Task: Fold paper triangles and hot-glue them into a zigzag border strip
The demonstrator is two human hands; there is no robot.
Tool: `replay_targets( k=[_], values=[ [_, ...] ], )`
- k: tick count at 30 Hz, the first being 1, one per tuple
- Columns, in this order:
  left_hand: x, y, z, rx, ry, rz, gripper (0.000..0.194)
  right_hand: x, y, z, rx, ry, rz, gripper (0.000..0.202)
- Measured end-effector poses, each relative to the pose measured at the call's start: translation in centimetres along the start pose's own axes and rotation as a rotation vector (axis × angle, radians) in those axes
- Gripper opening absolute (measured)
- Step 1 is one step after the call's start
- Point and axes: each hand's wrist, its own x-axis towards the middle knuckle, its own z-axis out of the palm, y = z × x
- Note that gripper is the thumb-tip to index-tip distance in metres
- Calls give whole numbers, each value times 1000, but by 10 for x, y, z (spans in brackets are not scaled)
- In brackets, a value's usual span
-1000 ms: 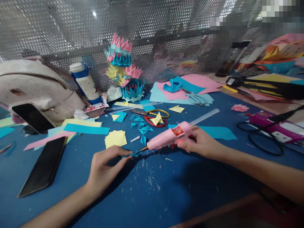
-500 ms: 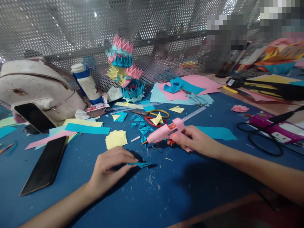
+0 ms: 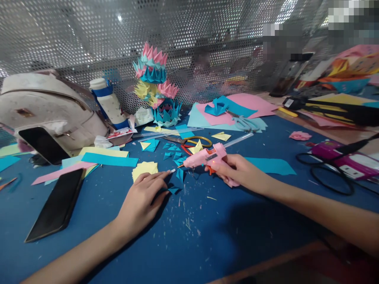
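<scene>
**Blue fold at your left fingertips, nozzle on its far side**

- Surface: blue, one. You have one backpack toward its left end, and one paper tower by the far edge.
- Phones, two: one flat left of your left hand, one leaning on the backpack.
- Hands, two. Right hand: closed round the pink glue gun, one, nozzle aimed left. Left hand: narrow, apparently pinching the near blue fold.
- Scissors, two pairs: red-and-yellow beyond the gun, light-blue nearer the far edge.
- Yellow squares: one stack, just past your left knuckles; sheets uncountable.
- Near blue fold, one: mid-surface, right of your left thumb, long axis roughly side to side. Left hand is nearer; nozzle lies toward the far edge.
- Second blue fold, one: just beyond, long axis running far to near. Others cluster behind; gun hides some, count unsure.
- White stub, one: at your outstretched left fingertips.
</scene>
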Motion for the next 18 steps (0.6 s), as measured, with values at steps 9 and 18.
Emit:
replay_targets(
  k=[9, 18],
  values=[
    [3, -2, 1, -47, -20, -9, 11, 11, -1, 3, -13, 16, 28, 54],
    [3, -3, 1, -51, 1, -4, 15, 30, -16, -2, -90, -138, 7, 53]
  ],
)
